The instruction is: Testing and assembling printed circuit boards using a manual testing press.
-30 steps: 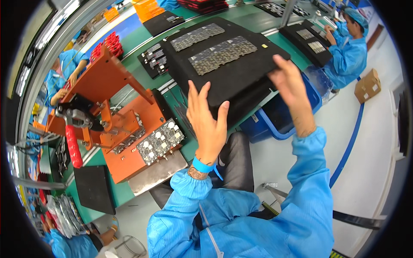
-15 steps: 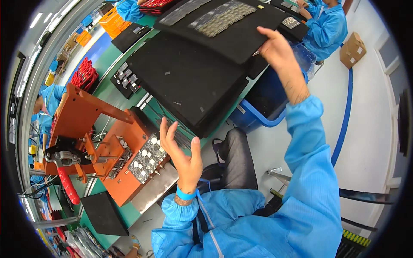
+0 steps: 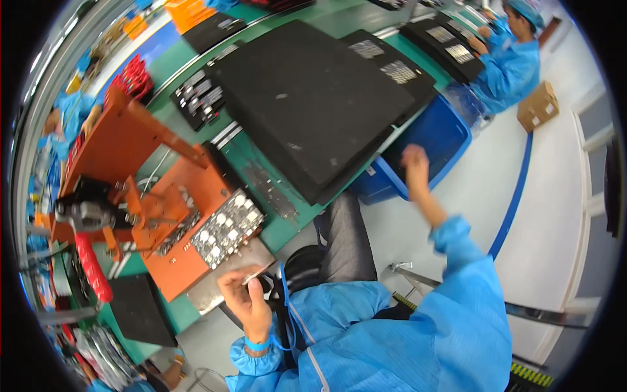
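My left hand (image 3: 247, 304) is half curled, its thumb apart from the fingers, beside the bare metal plate (image 3: 238, 264) at the near end of an orange fixture (image 3: 163, 261). Whether its fingertips touch the plate I cannot tell. On the fixture lies a circuit board (image 3: 228, 228) with silver and white parts. Blurred by motion, my right hand (image 3: 417, 173) is over the near side of a blue bin (image 3: 457, 140); its fingers are too smeared to read. Beyond the bin's edge, a black foam sheet (image 3: 418, 81) carries panels of small metallic parts (image 3: 398, 72).
A stack of black foam sheets (image 3: 307, 98) covers the middle of the green bench. The fixture has a red-handled clamp (image 3: 91, 268). Dark strips (image 3: 268, 186) lie between fixture and stack. A person in blue (image 3: 509, 65) works at the far right; a carton (image 3: 539, 108) stands on the floor.
My right hand has let go of the black foam sheet and dropped to the bin; that sheet now lies flat beyond the stack. My left hand has moved down toward me, its fingers curling.
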`<act>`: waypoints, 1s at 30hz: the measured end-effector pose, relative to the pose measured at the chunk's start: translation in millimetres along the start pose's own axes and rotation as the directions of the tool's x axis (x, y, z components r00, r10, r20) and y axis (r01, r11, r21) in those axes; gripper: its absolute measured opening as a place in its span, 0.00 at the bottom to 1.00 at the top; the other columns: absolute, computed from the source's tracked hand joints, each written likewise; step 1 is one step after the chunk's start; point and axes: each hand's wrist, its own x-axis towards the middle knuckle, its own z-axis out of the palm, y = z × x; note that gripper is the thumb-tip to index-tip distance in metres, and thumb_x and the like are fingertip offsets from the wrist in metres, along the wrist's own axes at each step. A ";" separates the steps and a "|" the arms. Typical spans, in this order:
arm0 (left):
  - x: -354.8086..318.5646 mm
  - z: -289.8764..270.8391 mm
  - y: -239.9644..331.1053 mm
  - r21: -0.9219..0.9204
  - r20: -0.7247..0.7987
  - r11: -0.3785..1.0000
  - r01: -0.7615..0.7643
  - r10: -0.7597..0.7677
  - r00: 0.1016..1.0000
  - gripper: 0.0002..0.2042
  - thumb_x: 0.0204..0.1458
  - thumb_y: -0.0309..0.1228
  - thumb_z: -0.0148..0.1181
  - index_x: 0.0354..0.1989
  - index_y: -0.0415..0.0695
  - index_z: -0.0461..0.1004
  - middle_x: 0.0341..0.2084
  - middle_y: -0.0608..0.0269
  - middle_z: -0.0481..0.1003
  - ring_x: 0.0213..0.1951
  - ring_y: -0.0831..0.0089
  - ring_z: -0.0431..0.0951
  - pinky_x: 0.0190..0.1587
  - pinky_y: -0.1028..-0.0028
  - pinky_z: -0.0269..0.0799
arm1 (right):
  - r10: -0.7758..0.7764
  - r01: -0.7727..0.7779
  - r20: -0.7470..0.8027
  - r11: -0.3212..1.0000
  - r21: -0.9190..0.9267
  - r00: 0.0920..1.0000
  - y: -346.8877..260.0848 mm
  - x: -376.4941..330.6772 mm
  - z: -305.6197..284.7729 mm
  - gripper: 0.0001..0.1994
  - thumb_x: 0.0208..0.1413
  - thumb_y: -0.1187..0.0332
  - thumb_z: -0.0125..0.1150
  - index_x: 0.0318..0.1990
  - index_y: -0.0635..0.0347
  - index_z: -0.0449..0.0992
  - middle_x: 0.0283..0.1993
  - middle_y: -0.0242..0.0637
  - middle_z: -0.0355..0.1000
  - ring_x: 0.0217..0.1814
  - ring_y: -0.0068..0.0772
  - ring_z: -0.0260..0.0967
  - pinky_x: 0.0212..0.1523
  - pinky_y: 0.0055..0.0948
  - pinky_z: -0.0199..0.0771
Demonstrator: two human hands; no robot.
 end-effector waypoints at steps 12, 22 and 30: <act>-38.0 -99.2 7.8 0.211 -0.090 0.977 0.031 -0.012 0.996 0.13 0.52 0.27 0.59 0.21 0.41 0.60 0.50 0.48 0.75 0.57 0.51 0.66 0.58 0.59 0.60 | -0.984 0.911 -0.009 -0.169 0.375 -0.179 -341.7 -181.8 339.8 0.18 0.50 0.65 0.60 0.51 0.38 0.74 0.59 0.36 0.64 0.64 0.37 0.56 0.57 0.40 0.65; -60.1 -126.9 -30.5 -0.169 -0.218 0.960 0.225 -0.259 0.941 0.11 0.65 0.33 0.42 0.47 0.38 0.62 0.12 0.61 0.71 0.24 0.71 0.79 0.32 0.73 0.72 | -0.696 0.494 0.680 0.686 0.534 0.232 -501.1 -95.6 388.2 0.13 0.65 0.66 0.46 0.49 0.64 0.73 0.32 0.45 0.71 0.26 0.33 0.70 0.32 0.30 0.70; 53.7 -196.6 -59.3 0.168 -0.414 0.982 0.089 -0.012 0.910 0.14 0.61 0.36 0.51 0.47 0.39 0.71 0.20 0.57 0.74 0.13 0.76 0.71 0.19 0.73 0.71 | -0.746 0.487 0.389 0.654 0.578 0.540 -391.6 -100.5 331.2 0.13 0.65 0.69 0.46 0.39 0.70 0.74 0.38 0.41 0.74 0.42 0.31 0.71 0.54 0.33 0.66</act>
